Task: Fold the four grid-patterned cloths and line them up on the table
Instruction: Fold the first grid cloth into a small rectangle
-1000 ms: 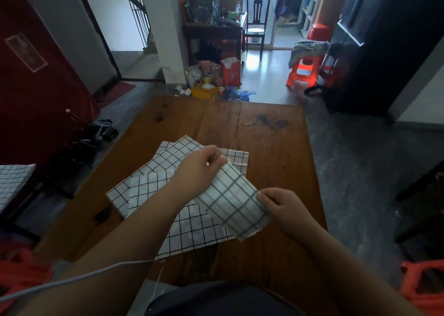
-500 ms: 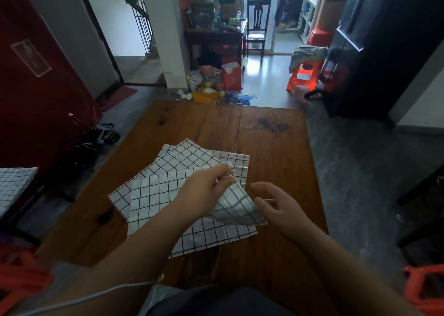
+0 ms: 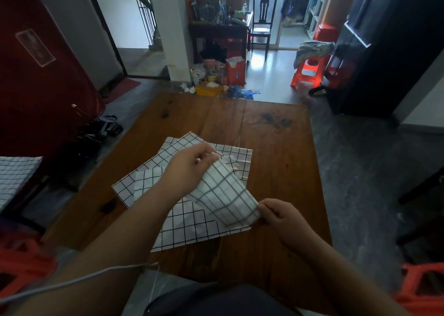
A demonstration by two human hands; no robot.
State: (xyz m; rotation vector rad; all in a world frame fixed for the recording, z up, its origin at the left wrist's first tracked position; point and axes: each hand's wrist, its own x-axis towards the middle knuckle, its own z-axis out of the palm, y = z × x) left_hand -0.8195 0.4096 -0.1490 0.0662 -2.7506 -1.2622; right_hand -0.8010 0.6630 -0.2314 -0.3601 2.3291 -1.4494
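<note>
A white cloth with a dark grid [image 3: 225, 195] is stretched in the air between my two hands, above the wooden table [image 3: 283, 147]. My left hand [image 3: 189, 167] pinches its far upper corner. My right hand [image 3: 283, 217] pinches its near lower corner. Under it, other grid-patterned cloths [image 3: 182, 224] lie flat and overlapping on the table, fanned out toward the left [image 3: 144, 181] and back [image 3: 237, 155].
A white cable [image 3: 72, 279] runs across my left forearm. Another checked cloth [image 3: 14, 179] rests on a surface at the far left. Red plastic stools [image 3: 310, 71] stand on the floor beyond the table, and another sits at the lower right [image 3: 422, 289].
Half a second ago the cloth was bunched and my right hand was off it. Now my right hand grips its lower corner and the cloth is pulled out flat between both hands.
</note>
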